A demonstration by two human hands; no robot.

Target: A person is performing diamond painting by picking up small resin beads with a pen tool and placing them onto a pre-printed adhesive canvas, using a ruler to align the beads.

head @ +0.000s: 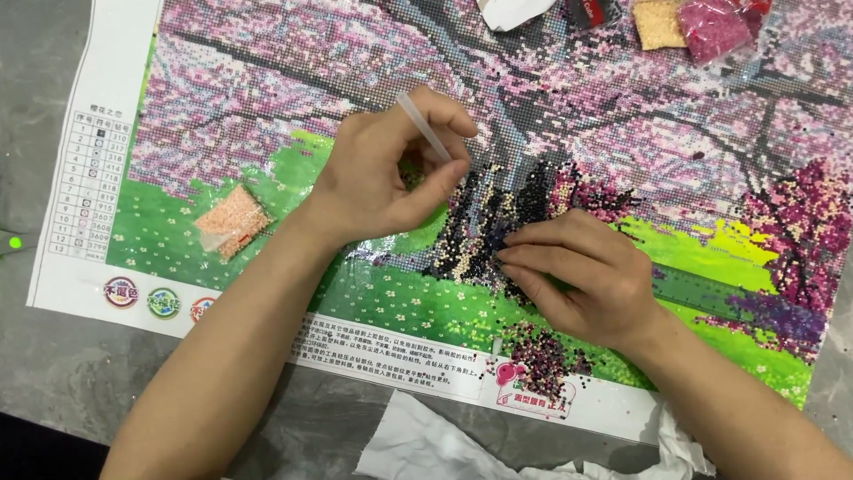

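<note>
A diamond-painting canvas [267, 80] printed with pink blossom trees over a green meadow lies flat on a grey table [53, 391], covering most of the view. Near its middle, a patch of dark purple, black and cream beads [498, 209] is already stuck down around a tree trunk.

The left hand [386, 178] hovers over the canvas just left of that beaded patch; its thumb and fingers are pinched narrowly around a thin translucent applicator pen [425, 127], which slants up and to the left from the fingertips. The right hand [582, 280] rests on the canvas just right of and below the patch, fingers stretched flat and close together with the tips touching the beads; it holds nothing that can be seen.

A small clear bag of peach beads [233, 222] lies on the green area left of the left wrist. More bags sit at the top right edge: a tan one [659, 24] and a pink one [713, 28] side by side. Loose dark beads [533, 360] are scattered at the canvas's lower margin below the right hand. Crumpled white paper [426, 444] lies on the table at the bottom edge.
</note>
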